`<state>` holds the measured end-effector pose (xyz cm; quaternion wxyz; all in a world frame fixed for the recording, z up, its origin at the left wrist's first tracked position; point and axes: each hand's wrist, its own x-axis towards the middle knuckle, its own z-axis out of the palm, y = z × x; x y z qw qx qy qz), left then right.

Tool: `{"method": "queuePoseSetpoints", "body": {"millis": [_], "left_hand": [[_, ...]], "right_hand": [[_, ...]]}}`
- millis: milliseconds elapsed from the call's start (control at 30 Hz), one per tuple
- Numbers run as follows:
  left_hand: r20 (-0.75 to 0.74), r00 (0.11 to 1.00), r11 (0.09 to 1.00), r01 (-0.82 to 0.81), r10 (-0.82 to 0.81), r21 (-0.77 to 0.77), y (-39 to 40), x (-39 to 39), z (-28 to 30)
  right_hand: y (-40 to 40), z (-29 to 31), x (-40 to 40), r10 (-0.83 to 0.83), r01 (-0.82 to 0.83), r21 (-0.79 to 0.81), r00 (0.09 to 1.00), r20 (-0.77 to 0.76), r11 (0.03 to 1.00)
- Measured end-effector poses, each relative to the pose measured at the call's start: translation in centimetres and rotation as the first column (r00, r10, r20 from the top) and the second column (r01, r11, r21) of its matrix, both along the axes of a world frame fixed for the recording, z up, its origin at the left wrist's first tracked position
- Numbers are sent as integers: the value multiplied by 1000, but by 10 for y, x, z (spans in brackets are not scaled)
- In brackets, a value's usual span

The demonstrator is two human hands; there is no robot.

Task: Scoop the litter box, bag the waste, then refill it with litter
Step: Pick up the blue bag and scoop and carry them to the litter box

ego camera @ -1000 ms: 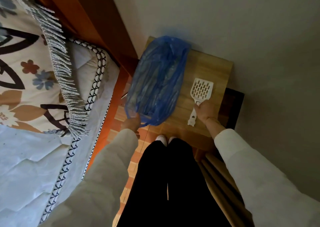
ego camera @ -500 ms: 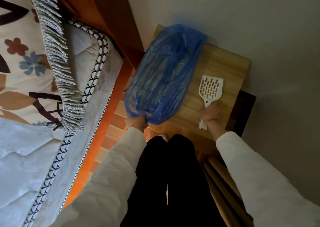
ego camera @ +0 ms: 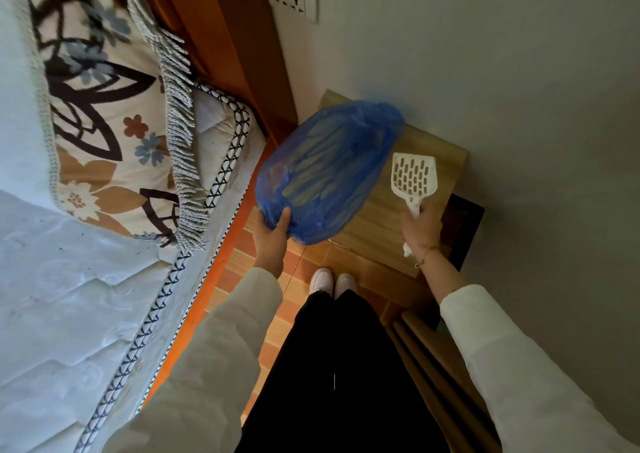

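Left hand [ego camera: 272,241] grips rim of blue bag [ego camera: 327,172], held open over desk [ego camera: 446,162] to take waste. Right hand [ego camera: 420,233] holds scoop [ego camera: 414,177] by handle beside bag. Litter box not visible.

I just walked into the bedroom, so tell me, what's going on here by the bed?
A person stands between the bed and a small wooden table by the wall. Their left hand grips the near edge of a blue plastic bag over the table, and their right hand holds the handle of a white slotted litter scoop. No litter box shows, so scooping does not look under way yet.
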<state>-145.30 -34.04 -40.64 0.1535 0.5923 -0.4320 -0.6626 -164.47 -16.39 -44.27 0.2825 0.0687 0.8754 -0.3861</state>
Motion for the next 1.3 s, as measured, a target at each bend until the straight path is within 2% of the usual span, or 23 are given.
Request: {"method": "queuePoseSetpoints", "body": {"millis": [200,400,633,800,1033,1167,1300], "left_hand": [[-45,997,994,56,-61,-91,-1,14,63],[-107,990,982,75,-94,-171,-3,41,118],[-191,981,967,-29,-20,-252,10,83,167],[-225,967,943,-179,117,-281,37,116,188],[-261,893,850,-436,367,-296,96,161,203],[-276,830,775,-554,485,-304,132,186,208],[-307,739,674,-674,600,-303,164,211,213]], "right_hand": [[-14,79,12,102,-99,-132,995,16,986],[-25,142,34,225,-221,-177,974,5,959],[-38,184,58,410,-393,-246,912,21,886],[-49,209,70,539,-515,-272,842,13,812],[-59,231,91,727,-692,-348,686,-43,632],[-69,242,113,835,-816,-340,534,-131,468],[-82,248,144,907,-880,-332,399,-132,339]]}}
